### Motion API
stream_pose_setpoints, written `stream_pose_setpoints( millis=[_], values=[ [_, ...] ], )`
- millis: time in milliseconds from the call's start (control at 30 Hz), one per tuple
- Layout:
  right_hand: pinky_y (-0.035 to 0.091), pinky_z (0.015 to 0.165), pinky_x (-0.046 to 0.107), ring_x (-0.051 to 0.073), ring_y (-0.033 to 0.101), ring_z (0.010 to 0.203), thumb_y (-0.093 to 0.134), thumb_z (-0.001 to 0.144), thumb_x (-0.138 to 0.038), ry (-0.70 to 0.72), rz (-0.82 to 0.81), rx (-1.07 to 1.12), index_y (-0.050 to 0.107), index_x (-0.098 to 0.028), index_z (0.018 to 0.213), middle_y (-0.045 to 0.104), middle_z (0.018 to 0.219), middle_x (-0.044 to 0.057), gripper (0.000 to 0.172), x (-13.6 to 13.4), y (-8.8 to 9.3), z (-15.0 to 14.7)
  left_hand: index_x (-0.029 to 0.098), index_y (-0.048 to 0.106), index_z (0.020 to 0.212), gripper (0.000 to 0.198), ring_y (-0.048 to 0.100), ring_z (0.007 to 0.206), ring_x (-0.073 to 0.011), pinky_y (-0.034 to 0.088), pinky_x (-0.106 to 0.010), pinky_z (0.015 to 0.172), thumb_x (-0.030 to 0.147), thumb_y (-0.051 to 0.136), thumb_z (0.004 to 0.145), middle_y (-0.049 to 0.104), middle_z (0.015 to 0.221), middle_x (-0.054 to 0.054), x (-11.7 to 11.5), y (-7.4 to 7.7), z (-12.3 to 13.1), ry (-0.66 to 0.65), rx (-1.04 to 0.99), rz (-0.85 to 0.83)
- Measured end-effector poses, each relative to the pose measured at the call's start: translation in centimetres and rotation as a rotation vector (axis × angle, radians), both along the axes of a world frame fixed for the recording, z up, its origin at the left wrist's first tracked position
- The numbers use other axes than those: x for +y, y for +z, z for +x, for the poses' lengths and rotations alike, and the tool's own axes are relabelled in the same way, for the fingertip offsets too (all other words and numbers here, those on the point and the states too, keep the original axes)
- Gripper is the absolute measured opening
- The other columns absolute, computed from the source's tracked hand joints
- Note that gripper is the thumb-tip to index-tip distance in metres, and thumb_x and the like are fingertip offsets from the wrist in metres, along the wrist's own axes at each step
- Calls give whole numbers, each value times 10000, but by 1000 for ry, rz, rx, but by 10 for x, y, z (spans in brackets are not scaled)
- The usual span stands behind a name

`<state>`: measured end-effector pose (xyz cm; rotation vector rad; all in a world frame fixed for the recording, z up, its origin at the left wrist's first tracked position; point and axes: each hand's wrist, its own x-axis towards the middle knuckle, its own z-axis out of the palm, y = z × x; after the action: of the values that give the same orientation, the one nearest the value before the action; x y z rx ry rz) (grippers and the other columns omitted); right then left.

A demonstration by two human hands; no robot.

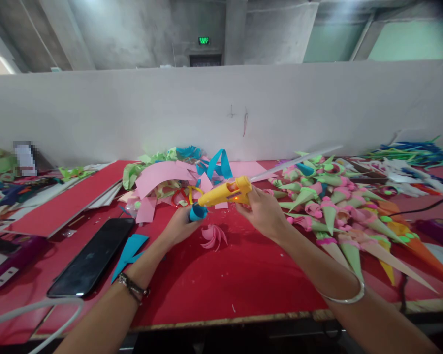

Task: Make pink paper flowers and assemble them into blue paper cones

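My right hand (264, 212) is closed around the handle of a yellow hot glue gun (223, 192), whose small orange light is lit. A long clear glue stick (295, 162) juts out from its back end. The nozzle points left, down toward a rolled blue paper piece (198, 212); I cannot tell if they touch. My left hand (179, 227) holds that blue roll in closed fingers. Just below, on the red table, lies a curled pink paper piece cut into strips (214, 237). Flat blue paper pieces (131, 251) lie beside my left forearm.
Many paper cones (328, 214) in green, pink and orange are heaped at the right. Pink paper sheets (164, 177) and scraps lie behind my hands. A black phone (92, 258), a purple power strip (15, 263) and a white cable (59, 307) are at the left.
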<state>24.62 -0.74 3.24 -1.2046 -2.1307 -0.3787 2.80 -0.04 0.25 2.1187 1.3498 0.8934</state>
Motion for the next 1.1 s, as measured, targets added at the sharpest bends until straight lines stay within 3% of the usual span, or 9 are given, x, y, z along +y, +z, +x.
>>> stream_pose_setpoints(
  millis=[200, 367, 667, 833, 967, 1100],
  values=[
    [370, 527, 269, 208, 560, 714, 425, 755, -222, 12, -23, -58, 472, -135, 1037, 602, 820, 89, 299, -2, 3, 1, 148, 560, 803, 149, 524, 623, -132, 395, -222, 572, 179, 474, 686, 594, 699, 0, 1, 0, -2, 31, 56, 154],
    [363, 549, 262, 193, 555, 717, 419, 754, -211, 66, -78, -88, 470, -150, 1052, 607, 826, 69, 308, 0, 4, 5, 146, 548, 763, 112, 510, 607, -118, 384, -207, 557, 161, 479, 676, 580, 673, 13, 1, 1, -4, 82, 41, 201],
    [377, 567, 259, 182, 578, 691, 417, 760, -199, 40, -100, -95, 467, -144, 1079, 628, 854, 71, 328, 5, 7, 13, 149, 547, 764, 117, 524, 610, -126, 380, -213, 557, 159, 482, 667, 575, 659, 19, 4, 0, -8, 135, 48, 244],
    [368, 530, 260, 197, 597, 690, 437, 772, -230, -111, -114, -66, 429, -151, 1134, 625, 955, 95, 370, 16, 6, 20, 138, 562, 790, 141, 546, 596, -163, 379, -239, 528, 204, 487, 690, 587, 640, -11, 7, 0, -12, 277, 119, 232],
    [363, 520, 263, 224, 602, 693, 455, 777, -336, -275, -220, -90, 455, -138, 1070, 640, 854, 99, 354, 30, -2, 30, 135, 530, 964, 278, 586, 677, -206, 408, -260, 553, 225, 491, 704, 624, 737, -53, 9, -1, -15, 392, 145, 203],
    [389, 590, 268, 250, 595, 790, 502, 737, -441, -384, -355, -76, 464, -100, 1032, 633, 854, 135, 453, 41, -13, 40, 112, 440, 1104, 400, 599, 795, -247, 431, -299, 626, 223, 483, 722, 630, 885, -116, 9, -2, -13, 450, 224, 140]
  ],
)
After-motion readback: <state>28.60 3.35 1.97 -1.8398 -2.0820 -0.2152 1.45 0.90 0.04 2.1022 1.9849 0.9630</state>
